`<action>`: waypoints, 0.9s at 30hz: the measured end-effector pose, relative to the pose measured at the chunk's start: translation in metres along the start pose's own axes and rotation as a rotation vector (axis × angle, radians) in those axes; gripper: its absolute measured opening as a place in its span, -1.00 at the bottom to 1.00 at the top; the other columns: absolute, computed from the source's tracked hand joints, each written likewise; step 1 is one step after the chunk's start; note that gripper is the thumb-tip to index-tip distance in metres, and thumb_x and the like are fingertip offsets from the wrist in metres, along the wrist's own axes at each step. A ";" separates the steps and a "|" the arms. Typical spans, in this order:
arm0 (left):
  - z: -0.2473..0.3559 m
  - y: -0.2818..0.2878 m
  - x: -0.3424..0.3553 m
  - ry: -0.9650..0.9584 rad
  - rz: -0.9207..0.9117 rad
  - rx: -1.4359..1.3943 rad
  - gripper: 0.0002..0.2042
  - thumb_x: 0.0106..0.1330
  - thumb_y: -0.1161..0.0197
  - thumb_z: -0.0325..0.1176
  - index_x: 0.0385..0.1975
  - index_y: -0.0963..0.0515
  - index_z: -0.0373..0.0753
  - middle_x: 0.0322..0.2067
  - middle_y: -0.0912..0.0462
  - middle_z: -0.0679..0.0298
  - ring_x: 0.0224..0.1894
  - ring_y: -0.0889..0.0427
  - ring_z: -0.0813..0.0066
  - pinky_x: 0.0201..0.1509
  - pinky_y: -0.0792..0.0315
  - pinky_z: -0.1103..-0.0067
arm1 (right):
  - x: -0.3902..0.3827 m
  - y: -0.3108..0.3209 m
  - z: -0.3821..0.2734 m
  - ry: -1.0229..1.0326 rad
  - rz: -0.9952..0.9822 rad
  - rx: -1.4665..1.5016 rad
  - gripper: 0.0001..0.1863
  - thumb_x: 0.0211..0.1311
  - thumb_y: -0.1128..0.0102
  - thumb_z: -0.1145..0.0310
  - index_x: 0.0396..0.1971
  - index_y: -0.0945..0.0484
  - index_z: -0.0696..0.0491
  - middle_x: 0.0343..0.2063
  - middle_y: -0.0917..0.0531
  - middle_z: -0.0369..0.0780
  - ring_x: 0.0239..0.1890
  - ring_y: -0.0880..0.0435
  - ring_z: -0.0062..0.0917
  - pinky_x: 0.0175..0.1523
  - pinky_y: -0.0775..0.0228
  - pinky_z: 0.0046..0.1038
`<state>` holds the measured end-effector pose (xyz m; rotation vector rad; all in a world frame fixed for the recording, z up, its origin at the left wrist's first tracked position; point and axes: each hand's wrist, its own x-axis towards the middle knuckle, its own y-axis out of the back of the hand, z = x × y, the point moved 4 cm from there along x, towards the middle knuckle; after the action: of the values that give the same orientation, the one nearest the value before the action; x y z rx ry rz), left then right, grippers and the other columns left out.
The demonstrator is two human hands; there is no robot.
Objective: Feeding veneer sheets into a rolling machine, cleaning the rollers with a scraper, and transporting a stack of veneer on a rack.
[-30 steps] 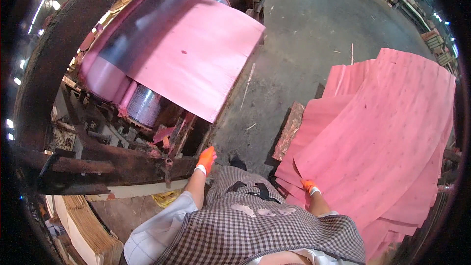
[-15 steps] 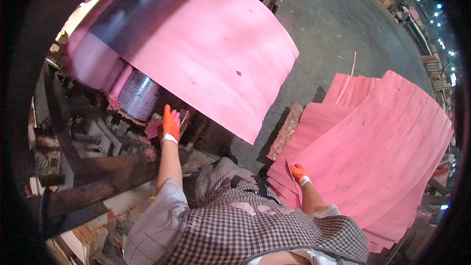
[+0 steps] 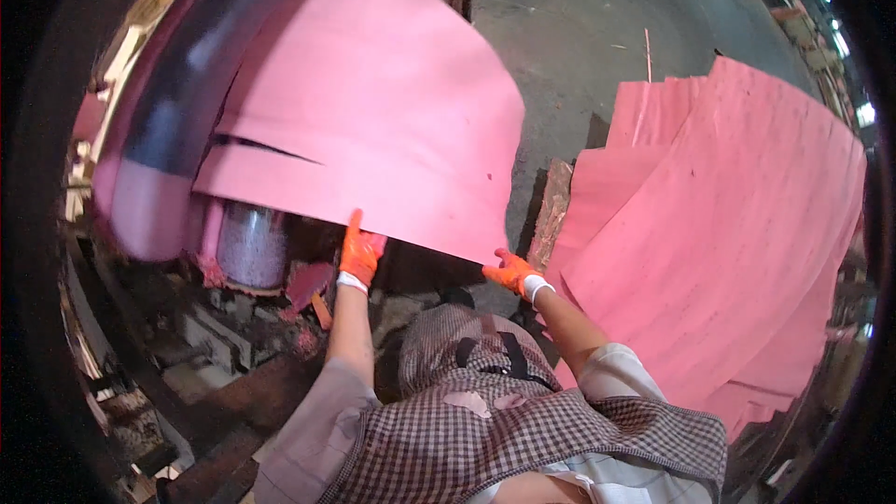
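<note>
A large pink-coated veneer sheet (image 3: pixel 392 103) comes out from the dark and pink rollers (image 3: pixel 173 121) of a machine on the left. A narrow slit runs in from its roller side, near the front edge. At that front edge my left hand (image 3: pixel 359 252), in an orange glove, grips the sheet with one digit on top and the rest partly hidden beneath. My right hand (image 3: pixel 515 273), also gloved in orange, pinches the sheet's near right corner.
To the right lies a stack of pink veneer sheets (image 3: pixel 719 224), fanned unevenly. A rough-edged board (image 3: pixel 553 210) sticks out at its left side. Below the sheet shows a shiny metal roller (image 3: pixel 252 245) with pink scraps (image 3: pixel 306 285) beside it. Grey floor (image 3: pixel 579 28) stretches beyond.
My right hand has left the stack and moved left to the sheet's corner. My left hand has reached the front edge. The sheet has come down and left in view, and a slit now shows.
</note>
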<state>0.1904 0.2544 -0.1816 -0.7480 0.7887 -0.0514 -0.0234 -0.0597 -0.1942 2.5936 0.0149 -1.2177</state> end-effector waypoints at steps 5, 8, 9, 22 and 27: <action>-0.056 -0.154 -0.028 -0.100 -0.015 1.033 -0.38 0.31 -0.36 0.00 0.19 -0.50 -0.40 0.04 -0.65 0.16 0.01 -0.64 0.32 0.11 -0.52 0.43 | 0.005 0.020 0.018 0.028 0.275 -0.338 0.23 -0.05 -0.31 -0.31 0.50 0.00 0.13 0.26 -0.44 0.11 0.36 -0.37 -0.06 0.42 -0.21 -0.18; -0.112 -0.285 -0.068 -0.324 -0.072 1.571 -0.43 0.31 -0.14 0.13 -0.11 -0.66 -0.37 -0.13 -0.71 -0.10 0.00 -0.67 0.04 0.12 -0.45 0.29 | -0.010 0.056 0.029 -0.062 0.542 -0.232 0.09 0.06 -0.27 -0.20 0.48 -0.06 0.12 0.20 -0.50 0.07 0.24 -0.50 -0.06 0.33 -0.31 -0.15; -0.133 -0.324 -0.073 -0.435 -0.152 1.695 -0.45 0.33 -0.11 0.11 -0.15 -0.67 -0.36 -0.13 -0.70 -0.11 -0.01 -0.66 -0.04 0.11 -0.45 0.24 | -0.004 0.069 0.039 -0.108 0.566 -0.095 0.03 0.10 -0.25 -0.18 0.47 -0.10 0.08 0.19 -0.53 0.04 0.25 -0.51 -0.09 0.31 -0.32 -0.15; -0.514 -0.507 -0.349 -1.053 -1.589 1.856 -0.44 0.23 -0.19 -0.28 0.29 -0.36 -0.05 -0.41 -0.69 0.03 -0.40 -0.66 -0.09 -0.33 -0.52 0.11 | -0.100 0.127 0.306 0.251 0.892 0.268 -0.58 0.49 0.08 0.07 0.08 -0.51 0.07 -0.21 -0.69 -0.08 -0.11 -0.68 -0.26 0.07 -0.53 -0.21; -0.535 -0.458 -0.396 -0.431 -2.071 1.616 -0.44 0.34 -0.12 -0.18 0.37 -0.32 -0.01 -0.44 -0.65 -0.03 -0.39 -0.65 -0.07 -0.30 -0.50 0.17 | -0.147 0.096 0.501 -0.208 1.047 0.300 -0.66 0.46 0.09 0.14 -0.03 -0.53 0.04 -0.19 -0.68 -0.11 -0.14 -0.66 -0.32 0.05 -0.52 -0.26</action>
<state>-0.3437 -0.2804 0.1040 0.3277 -0.8117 -2.0181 -0.4842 -0.2622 -0.3643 2.0774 -1.4404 -1.0591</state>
